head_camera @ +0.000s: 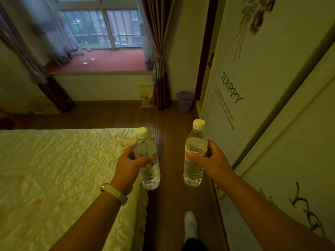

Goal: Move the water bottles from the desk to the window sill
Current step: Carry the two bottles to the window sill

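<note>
Water bottles, two in hand: clear plastic, white screw caps, part-filled.

Left hand [129,163] holds the left bottle [150,176]. The grip is wrapped round its middle at the label with the thumb across the front, and the bottle is slightly tilted.

Right hand [212,158] holds the right bottle [193,172]. The grip is closed round the label band, thumb in front and fingers behind, and the bottle is near upright.

Both bottles are carried in the air. The left one is at the edge of the bed with the cream quilted cover [54,169]. The right one is over the brown wooden floor [172,124], beside the pale wardrobe door printed "HAPPY" [253,87].

A pale woven band [115,193] is on the left wrist.

Ahead, the red window sill [117,63] carries a nearer clear bottle [83,56] and a farther clear bottle [90,51], upright and close together toward its left side.

Below the sill, a yellow plastic bag [147,96] stands against the wall. A round lilac waste bin [185,101] sits near the brown curtain [157,51].

One white-clad foot [190,225] is on the floor.
</note>
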The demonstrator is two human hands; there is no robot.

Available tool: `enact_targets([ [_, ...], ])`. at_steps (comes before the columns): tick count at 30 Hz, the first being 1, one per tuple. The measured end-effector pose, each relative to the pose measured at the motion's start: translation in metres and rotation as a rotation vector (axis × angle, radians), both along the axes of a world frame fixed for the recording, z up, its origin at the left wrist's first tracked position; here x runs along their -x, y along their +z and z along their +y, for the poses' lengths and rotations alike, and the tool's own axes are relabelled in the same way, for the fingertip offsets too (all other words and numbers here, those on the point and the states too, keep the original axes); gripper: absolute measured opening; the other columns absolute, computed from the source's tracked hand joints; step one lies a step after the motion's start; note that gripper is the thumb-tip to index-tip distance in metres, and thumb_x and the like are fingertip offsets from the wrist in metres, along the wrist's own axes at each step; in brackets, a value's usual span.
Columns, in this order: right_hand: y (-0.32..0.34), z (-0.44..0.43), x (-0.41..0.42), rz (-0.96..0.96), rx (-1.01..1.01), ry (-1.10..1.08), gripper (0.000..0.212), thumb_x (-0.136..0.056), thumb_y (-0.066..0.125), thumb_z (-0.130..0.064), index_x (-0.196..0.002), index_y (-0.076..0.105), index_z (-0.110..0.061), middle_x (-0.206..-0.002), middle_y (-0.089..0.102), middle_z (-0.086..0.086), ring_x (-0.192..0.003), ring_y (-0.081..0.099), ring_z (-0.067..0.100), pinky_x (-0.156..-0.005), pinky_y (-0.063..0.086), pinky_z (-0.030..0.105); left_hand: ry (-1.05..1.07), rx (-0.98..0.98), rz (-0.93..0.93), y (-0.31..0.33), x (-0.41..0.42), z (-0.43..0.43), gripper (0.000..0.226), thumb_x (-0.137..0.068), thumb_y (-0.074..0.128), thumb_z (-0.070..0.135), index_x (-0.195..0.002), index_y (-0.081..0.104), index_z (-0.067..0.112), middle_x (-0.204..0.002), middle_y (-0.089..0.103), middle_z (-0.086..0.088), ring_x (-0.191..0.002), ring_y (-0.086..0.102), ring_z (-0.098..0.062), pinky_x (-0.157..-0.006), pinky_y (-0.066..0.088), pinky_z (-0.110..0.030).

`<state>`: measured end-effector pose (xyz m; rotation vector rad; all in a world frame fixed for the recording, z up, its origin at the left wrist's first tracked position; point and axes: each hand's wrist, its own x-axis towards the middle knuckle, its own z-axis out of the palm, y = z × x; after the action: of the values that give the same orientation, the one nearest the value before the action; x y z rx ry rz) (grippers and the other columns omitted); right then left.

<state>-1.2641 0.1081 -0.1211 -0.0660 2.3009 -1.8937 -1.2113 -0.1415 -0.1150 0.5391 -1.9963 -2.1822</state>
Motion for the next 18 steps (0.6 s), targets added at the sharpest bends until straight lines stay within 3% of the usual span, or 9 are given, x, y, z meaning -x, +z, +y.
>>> enact_targets([
  [2,-0.004,-0.001,0.037,0.001,0.020,0.018,0.050,-0.078,0.080,-0.023,-0.121,0.056,-0.028,-0.111,0.065,-0.009,-0.099,0.063,0.007,-0.067,0.053,0.016,0.017,0.002,-0.007,-0.004,0.031,0.002,0.049,-0.071,0.077,-0.007,-0.115,0.065,0.013,-0.106,0.074,-0.008,-0.099,0.071,-0.024,-0.076,0.055,-0.033],
  [6,-0.008,0.000,0.108,-0.037,0.039,0.078,0.057,-0.076,0.082,-0.027,-0.127,0.056,-0.024,-0.114,0.066,-0.006,-0.104,0.064,0.011,-0.077,0.054,0.023,0.079,0.003,-0.025,-0.001,0.092,0.009,0.051,-0.069,0.080,-0.004,-0.114,0.065,0.015,-0.107,0.073,-0.008,-0.100,0.069,-0.026,-0.080,0.054,-0.037],
  [10,0.002,0.001,0.171,-0.040,0.060,0.130,0.058,-0.077,0.082,-0.025,-0.128,0.054,-0.026,-0.114,0.064,-0.009,-0.102,0.062,0.006,-0.071,0.050,0.017,0.118,0.020,-0.017,0.007,0.149,0.011,0.053,-0.070,0.079,-0.003,-0.118,0.064,0.013,-0.108,0.073,-0.007,-0.101,0.069,-0.025,-0.080,0.054,-0.037],
  [15,0.010,-0.004,0.231,-0.028,0.055,0.165,0.053,-0.078,0.080,-0.022,-0.122,0.051,-0.032,-0.108,0.061,-0.016,-0.097,0.059,0.002,-0.070,0.047,0.016,0.144,0.014,0.012,0.018,0.202,0.007,0.041,-0.073,0.074,-0.007,-0.102,0.067,0.021,-0.097,0.074,-0.004,-0.094,0.071,-0.024,-0.075,0.054,-0.035],
  [18,0.013,-0.013,0.264,-0.036,0.052,0.180,0.053,-0.078,0.080,-0.023,-0.121,0.051,-0.033,-0.109,0.061,-0.015,-0.097,0.059,0.002,-0.069,0.046,0.016,0.151,0.007,0.005,0.018,0.231,-0.005,0.048,-0.072,0.076,-0.003,-0.114,0.065,0.015,-0.105,0.073,-0.009,-0.098,0.070,-0.026,-0.078,0.054,-0.037],
])
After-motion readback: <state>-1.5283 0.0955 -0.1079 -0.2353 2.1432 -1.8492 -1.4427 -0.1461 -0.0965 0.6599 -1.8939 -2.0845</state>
